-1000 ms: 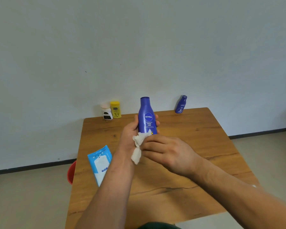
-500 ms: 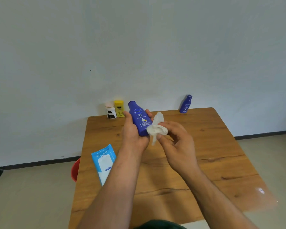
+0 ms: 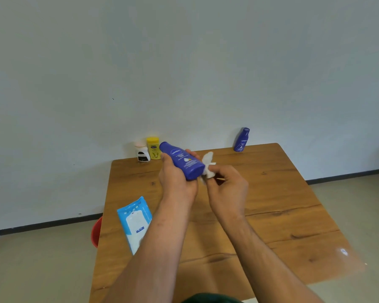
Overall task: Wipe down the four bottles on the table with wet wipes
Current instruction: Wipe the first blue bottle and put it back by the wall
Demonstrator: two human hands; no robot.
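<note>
Left hand (image 3: 176,182), right hand (image 3: 228,190), both curled, close together

Four bottles (image 3: 182,160) (image 3: 241,139) (image 3: 153,148) (image 3: 142,152); one wipe (image 3: 208,164); one pack (image 3: 135,221)

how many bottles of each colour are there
blue: 2, held bottle and far bottle
yellow: 1, yellow bottle
white: 1, white bottle
total: 4

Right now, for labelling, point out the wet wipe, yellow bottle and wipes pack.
wet wipe (image 3: 207,159), head view, upper flap.
yellow bottle (image 3: 154,148), head view, label.
wipes pack (image 3: 136,224), head view, white flap.
</note>
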